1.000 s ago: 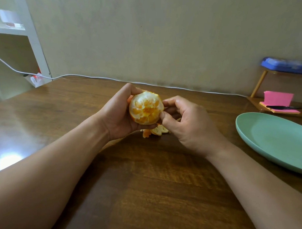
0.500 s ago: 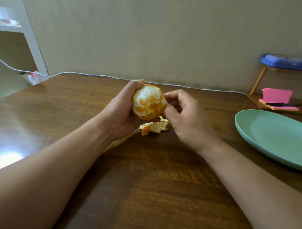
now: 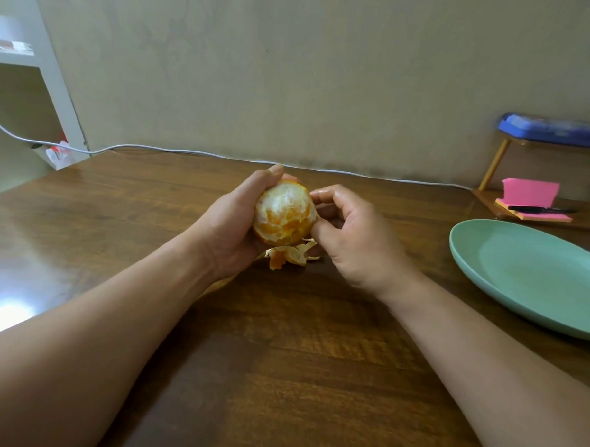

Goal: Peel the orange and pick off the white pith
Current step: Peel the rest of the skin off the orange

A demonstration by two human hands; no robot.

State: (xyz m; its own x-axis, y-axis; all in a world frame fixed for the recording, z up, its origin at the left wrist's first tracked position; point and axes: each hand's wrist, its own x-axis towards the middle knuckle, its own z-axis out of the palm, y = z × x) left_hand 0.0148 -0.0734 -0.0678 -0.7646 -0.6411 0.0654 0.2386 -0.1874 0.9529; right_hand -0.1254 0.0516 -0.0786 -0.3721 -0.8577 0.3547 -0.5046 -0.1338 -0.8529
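Note:
A peeled orange point(image 3: 284, 216), patched with white pith on its upper part, is held above the wooden table point(image 3: 281, 373). My left hand point(image 3: 230, 227) grips it from the left, thumb over the top. My right hand point(image 3: 356, 235) is against the orange's right side with fingers curled, thumb and forefinger touching its surface. Whether they pinch a bit of pith is hidden. Torn peel pieces point(image 3: 289, 255) lie on the table just under the orange.
A green plate point(image 3: 526, 278) sits at the right. Behind it are pink sticky notes with a black pen point(image 3: 535, 206) and a blue box point(image 3: 554, 130) on a small wooden stand. A white cable point(image 3: 189, 151) runs along the wall. White shelving point(image 3: 35, 63) stands at the left.
The orange has been turned in my left hand, so more white pith faces up. My right thumb has shifted along its right side. The view has tilted slightly.

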